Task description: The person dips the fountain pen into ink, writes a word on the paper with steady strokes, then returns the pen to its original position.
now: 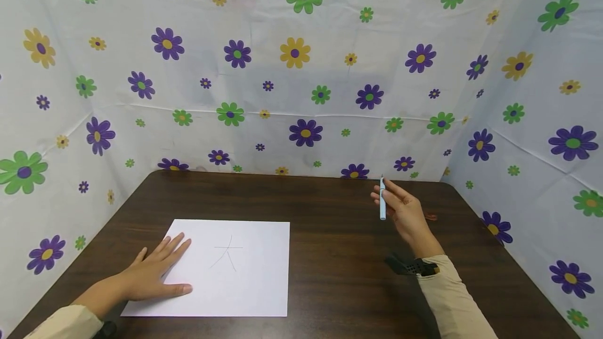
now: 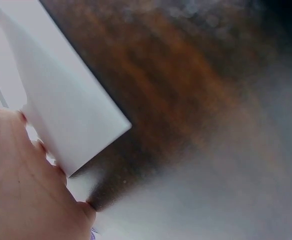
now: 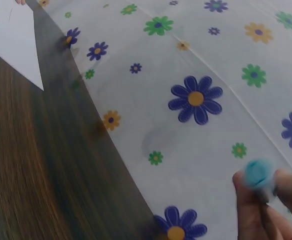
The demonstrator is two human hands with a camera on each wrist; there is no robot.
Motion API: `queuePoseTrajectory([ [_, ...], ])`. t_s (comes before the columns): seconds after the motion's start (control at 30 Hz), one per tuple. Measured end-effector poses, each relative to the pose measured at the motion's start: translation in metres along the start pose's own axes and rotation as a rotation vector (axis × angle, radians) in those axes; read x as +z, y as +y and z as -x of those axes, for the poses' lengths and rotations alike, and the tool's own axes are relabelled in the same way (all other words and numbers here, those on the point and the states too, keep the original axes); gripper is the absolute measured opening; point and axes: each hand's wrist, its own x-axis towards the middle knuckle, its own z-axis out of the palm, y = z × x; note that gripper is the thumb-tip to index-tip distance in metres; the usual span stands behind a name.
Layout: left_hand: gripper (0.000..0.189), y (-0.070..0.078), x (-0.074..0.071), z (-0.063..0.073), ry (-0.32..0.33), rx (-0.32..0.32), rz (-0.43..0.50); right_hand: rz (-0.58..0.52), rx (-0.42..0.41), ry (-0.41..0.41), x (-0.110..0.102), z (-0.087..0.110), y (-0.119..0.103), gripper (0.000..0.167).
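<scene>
A white sheet of paper [image 1: 254,292] lies on the table, with thin strokes [image 1: 228,248] forming a character on its upper middle. My left hand [image 1: 153,271] rests on the paper's left side, fingers spread and straight; the left wrist view shows its palm [image 2: 28,185] beside the sheet's corner [image 2: 98,130]. Off to the right, over the table's far part, my right hand [image 1: 405,213] pinches a light blue pen [image 1: 382,205] between thumb and fingers. The pen stands nearly upright in the head view, its thin tip pointing up. In the right wrist view its teal end [image 3: 258,174] is blurred.
The dark wooden table [image 1: 330,255] ends at a white curtain [image 1: 264,67] with printed flowers, which also closes in both sides. A small reddish-brown object [image 1: 431,217] shows behind the right wrist. A black band [image 1: 416,267] is on that wrist.
</scene>
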Motion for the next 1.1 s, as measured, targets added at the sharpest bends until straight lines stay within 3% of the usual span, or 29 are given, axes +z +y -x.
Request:
queuePoseTrajectory([
  [0.23, 0.096, 0.003, -0.002, 0.000, -0.007, -0.010, -0.012, -0.002, 0.014, 0.064, -0.023, 0.007, -0.005, 0.074],
  [0.5, 0.096, 0.003, -0.002, 0.000, -0.003, -0.010, -0.004, 0.070, 0.086, 0.216, -0.057, 0.016, -0.015, 0.064],
  [0.6, 0.097, 0.003, -0.002, 0.001, -0.007, -0.013, 0.000, 0.172, 0.132, 0.293, -0.070, 0.018, -0.014, 0.062],
  [0.83, 0.097, 0.003, -0.002, 0.001, -0.010, -0.015, 0.005, 0.541, 0.266, 0.467, -0.097, 0.018, 0.001, 0.053],
  [1.1, 0.097, 0.006, -0.004, 0.002, -0.012, -0.019, 0.011, 0.715, 0.274, 0.567, -0.113, 0.017, 0.019, 0.049],
])
